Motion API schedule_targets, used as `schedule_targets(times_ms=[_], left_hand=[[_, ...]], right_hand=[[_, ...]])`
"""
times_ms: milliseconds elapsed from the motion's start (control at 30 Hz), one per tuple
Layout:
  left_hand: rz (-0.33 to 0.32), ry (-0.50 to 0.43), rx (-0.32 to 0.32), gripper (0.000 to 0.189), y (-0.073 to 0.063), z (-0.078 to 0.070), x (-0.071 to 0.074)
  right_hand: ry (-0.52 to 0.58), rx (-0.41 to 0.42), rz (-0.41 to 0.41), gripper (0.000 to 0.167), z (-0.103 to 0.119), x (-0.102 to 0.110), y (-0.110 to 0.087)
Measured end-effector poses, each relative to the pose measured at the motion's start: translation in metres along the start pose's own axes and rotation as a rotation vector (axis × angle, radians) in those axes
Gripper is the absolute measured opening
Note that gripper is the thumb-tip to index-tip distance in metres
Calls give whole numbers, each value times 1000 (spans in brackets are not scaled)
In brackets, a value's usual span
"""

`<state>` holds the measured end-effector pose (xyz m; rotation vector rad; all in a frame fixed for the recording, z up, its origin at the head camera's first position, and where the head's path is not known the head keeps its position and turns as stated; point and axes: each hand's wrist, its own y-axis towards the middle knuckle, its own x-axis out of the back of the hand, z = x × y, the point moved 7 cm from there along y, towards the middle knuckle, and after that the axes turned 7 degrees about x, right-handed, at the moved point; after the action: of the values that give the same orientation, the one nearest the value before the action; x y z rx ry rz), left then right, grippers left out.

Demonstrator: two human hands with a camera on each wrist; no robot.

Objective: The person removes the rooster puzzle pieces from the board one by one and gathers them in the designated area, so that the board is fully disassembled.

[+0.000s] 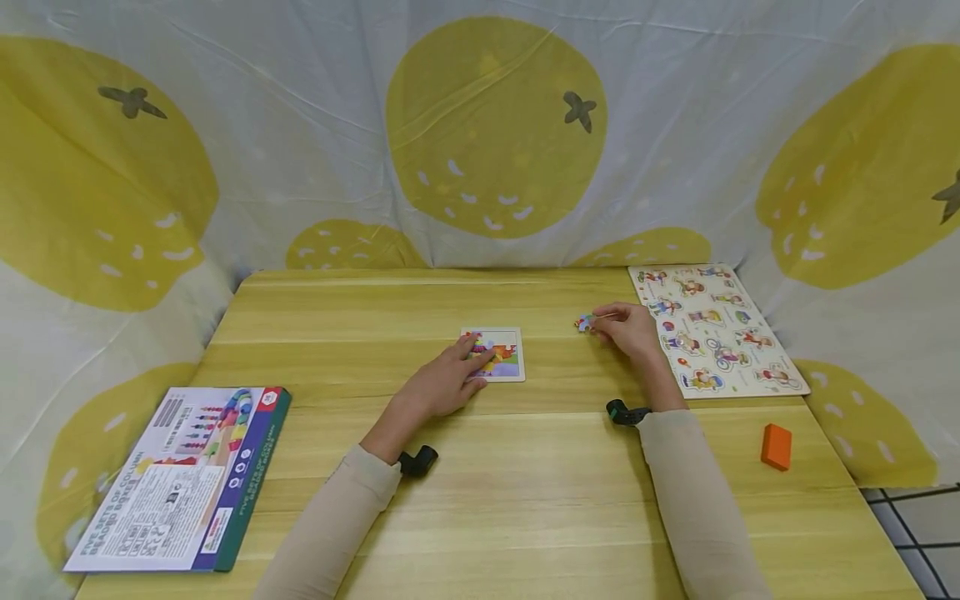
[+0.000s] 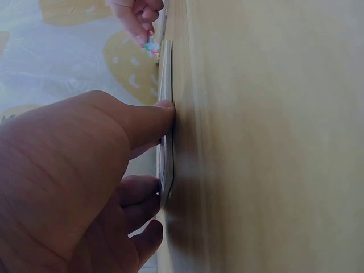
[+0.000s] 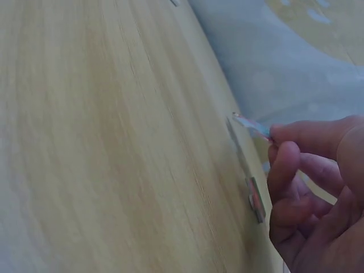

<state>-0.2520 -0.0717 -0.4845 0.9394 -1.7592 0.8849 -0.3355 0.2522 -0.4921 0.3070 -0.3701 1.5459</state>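
A small picture jigsaw (image 1: 507,367) in a pale square frame lies on the table. My left hand (image 1: 442,379) rests on it with the fingers spread over the picture, and the thumb (image 2: 156,116) touches the frame's edge in the left wrist view. To the right, my right hand (image 1: 628,333) pinches a small colourful jigsaw piece (image 1: 582,322) between thumb and index finger. That jigsaw piece (image 3: 253,126) is held tilted in the right wrist view. Below it, a small flat reddish thing (image 3: 256,200) shows beside the curled fingers; the hand hides that spot in the head view.
A large board of printed figures (image 1: 705,317) lies at the back right, close by the right forearm. An orange block (image 1: 776,447) sits near the right edge. On the left lies a flat toy box (image 1: 180,483). A fruit-patterned curtain (image 1: 315,150) hangs behind the wooden table (image 1: 517,500).
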Motion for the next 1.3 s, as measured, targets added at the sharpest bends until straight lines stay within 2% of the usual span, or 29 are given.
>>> schedule_targets(times_ms=[167,467,733,867,1100,1300], left_hand=[[-4,5,-4,57,0,0,-1],[-13,1,-5,57,0,0,-1],[-9,2,5,57,0,0,-1],[-14,4,5,57,-1,0,-1],[-19,-11,-24,56,-2,-4,1],[-57,17,-59,57,-4,-9,4]], right_hand=[[-83,1,4,23,-5,-1,4],[-331,64,-5,25,-2,-6,6],[-392,104,-12,25,1,-7,5],[-375,112,-19,25,2,-7,4],[-276,139,-29,22,8,-7,-1],[-173,162,-5,25,18,-19,-9]])
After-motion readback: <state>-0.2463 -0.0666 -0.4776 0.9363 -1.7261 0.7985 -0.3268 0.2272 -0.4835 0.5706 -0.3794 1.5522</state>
